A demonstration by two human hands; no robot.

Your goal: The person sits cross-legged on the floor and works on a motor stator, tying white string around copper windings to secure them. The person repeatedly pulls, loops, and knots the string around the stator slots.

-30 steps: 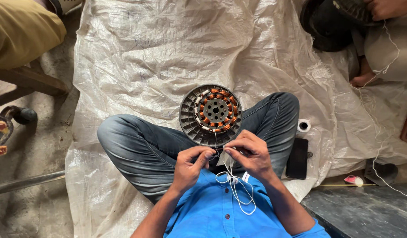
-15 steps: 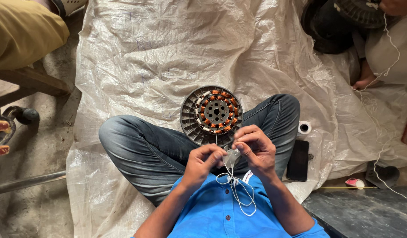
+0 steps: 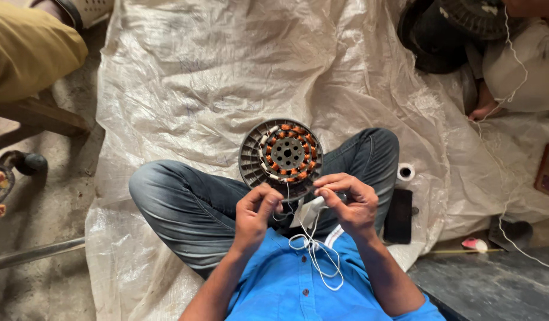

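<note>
Copper-orange coils are already sitting wound around the hub of the fan stator (image 3: 281, 156), which is resting between the person's crossed knees near the middle of the white plastic sheet (image 3: 227, 77). White cord (image 3: 315, 257) is looping down from the hands onto the blue shirt, so lacing or tying appears to be under way rather than finished. Left hand (image 3: 255, 215) is pinching closed on a strand of cord; right hand (image 3: 347, 201) is gripping the cord together with a small white piece. How many coils are tied is too small to tell. Fingers are hiding the knot itself. At the sheet's far right corner, another person is cut off by the picture's border.
</note>
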